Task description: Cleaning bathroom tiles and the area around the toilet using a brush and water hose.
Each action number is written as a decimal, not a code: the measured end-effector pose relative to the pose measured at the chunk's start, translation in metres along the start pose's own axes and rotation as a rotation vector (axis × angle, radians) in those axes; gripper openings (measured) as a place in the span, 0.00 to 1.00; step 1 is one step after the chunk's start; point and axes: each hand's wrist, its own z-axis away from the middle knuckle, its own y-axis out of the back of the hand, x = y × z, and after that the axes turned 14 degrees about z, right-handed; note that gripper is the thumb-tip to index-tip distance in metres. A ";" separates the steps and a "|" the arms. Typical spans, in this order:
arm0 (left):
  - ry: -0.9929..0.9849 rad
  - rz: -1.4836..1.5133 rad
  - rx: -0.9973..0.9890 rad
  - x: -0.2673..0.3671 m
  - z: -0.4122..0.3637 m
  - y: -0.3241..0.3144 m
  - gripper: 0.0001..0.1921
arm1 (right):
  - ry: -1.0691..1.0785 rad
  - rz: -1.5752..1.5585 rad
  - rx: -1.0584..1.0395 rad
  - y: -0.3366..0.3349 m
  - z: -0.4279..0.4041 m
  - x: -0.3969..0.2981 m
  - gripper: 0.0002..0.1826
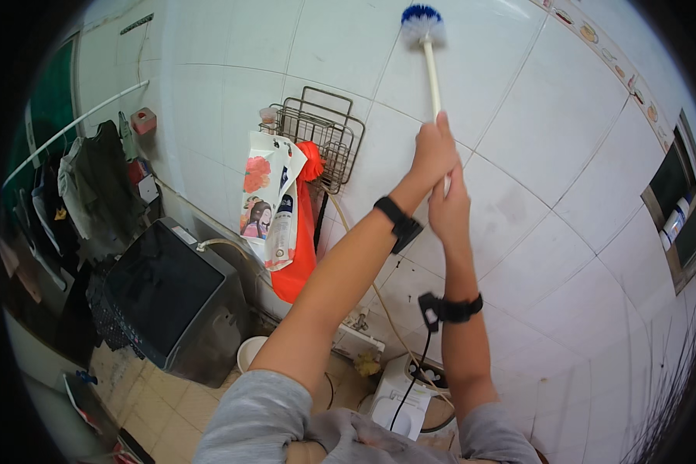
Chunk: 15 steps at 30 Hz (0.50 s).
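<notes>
Both my hands grip the white plastic handle of a round-headed brush [431, 72], one above the other. My left hand [434, 148] is higher on the handle, and my right hand [449, 200] closes around its lower end. The blue and white bristle head [423, 24] is up against or very near the white tiled wall [499, 75]; exact contact cannot be made out. Black straps with small devices circle both wrists, and a black cable hangs from the right one.
Left of my arms, a wire rack [342, 130] holds a printed paper bag [261, 197] and a red bag [296, 261]. A dark-lidded washing machine [168, 290] stands below, near hanging clothes [101, 174]. A beige hose [391, 316] runs down the wall. A tube [674, 223] rests in a window frame.
</notes>
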 end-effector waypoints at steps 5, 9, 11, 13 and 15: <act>0.066 0.039 0.055 -0.050 0.022 0.008 0.30 | 0.135 0.048 0.046 -0.010 0.036 0.012 0.25; -0.012 0.019 0.091 -0.098 0.078 0.017 0.30 | 0.217 0.080 0.060 -0.025 0.082 0.052 0.26; 0.043 0.077 0.154 -0.072 0.039 0.029 0.32 | 0.164 0.115 0.028 -0.021 0.051 0.014 0.27; 0.075 0.134 0.169 -0.042 0.015 0.035 0.32 | 0.004 0.218 -0.215 -0.008 0.016 -0.019 0.28; 0.157 0.403 0.166 -0.020 0.010 0.034 0.33 | 0.033 0.261 -0.163 0.002 0.013 -0.018 0.28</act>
